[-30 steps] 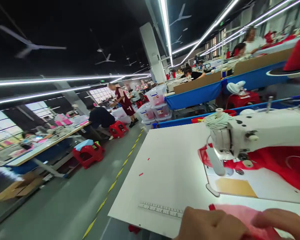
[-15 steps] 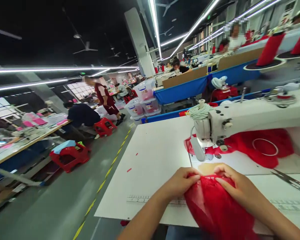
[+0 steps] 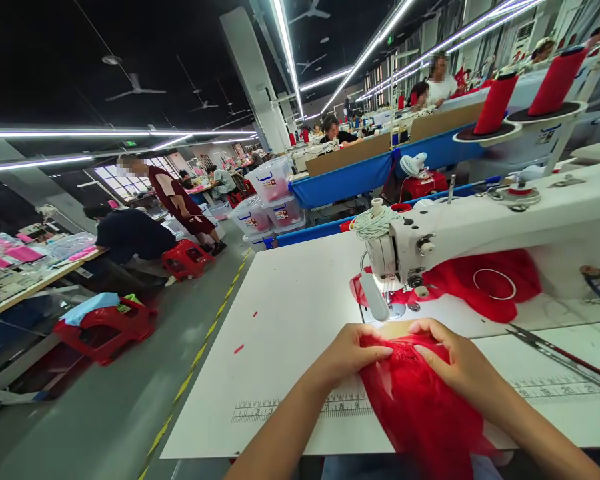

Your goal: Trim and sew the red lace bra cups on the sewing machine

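A sheer red fabric piece (image 3: 420, 400) hangs over the front edge of the sewing table (image 3: 300, 300). My left hand (image 3: 355, 350) pinches its top left edge between thumb and fingers. On the other side, my right hand (image 3: 443, 350) grips the same gathered edge. Both hands are just in front of the needle area of a white sewing machine (image 3: 460, 233). More red fabric (image 3: 510, 280) lies under the machine's arm, with a pale ring on it. To the right of my right hand is a pair of scissors (image 3: 555, 353).
A printed ruler (image 3: 253, 410) runs along the table's front. Small red scraps (image 3: 239, 349) lie on the left part. Red thread cones (image 3: 497, 103) stand behind the machine. Beyond the table are stacked plastic bins (image 3: 270, 180), red stools (image 3: 105, 327) and several people at work.
The head view has shifted, so the scene sits further left. Both hands still hold the red fabric, whose top edge now looks more bunched between the fingers.
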### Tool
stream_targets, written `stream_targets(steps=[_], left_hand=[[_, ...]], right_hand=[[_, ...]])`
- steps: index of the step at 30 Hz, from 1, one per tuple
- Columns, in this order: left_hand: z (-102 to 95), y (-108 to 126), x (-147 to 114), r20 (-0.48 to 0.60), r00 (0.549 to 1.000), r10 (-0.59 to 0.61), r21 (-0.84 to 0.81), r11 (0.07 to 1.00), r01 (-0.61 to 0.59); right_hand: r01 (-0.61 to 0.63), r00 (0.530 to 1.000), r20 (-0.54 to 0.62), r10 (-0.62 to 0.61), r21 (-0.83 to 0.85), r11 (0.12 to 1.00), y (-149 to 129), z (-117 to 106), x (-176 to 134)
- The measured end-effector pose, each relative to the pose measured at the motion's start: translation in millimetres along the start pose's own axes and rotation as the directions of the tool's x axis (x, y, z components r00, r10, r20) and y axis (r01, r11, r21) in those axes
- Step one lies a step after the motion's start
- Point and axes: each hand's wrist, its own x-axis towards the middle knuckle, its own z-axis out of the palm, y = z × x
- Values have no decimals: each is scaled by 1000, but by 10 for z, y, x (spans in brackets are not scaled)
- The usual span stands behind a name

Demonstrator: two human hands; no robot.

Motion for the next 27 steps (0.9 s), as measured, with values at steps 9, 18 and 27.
stream_targets(steps=[9,18,27], left_hand=[[152,39,-30,-121,989,83,60,995,-76],[165,10,-27,-133,984,119,172,980,-95],[84,51,299,-147,978,147,260,960,-106]], right_hand=[[21,997,74,-13,-113,993,-120,72,-40],[170,984,-21,-176,-163,972,-78,142,-62],[336,939,57,-339,-357,872,105,-39,236]])
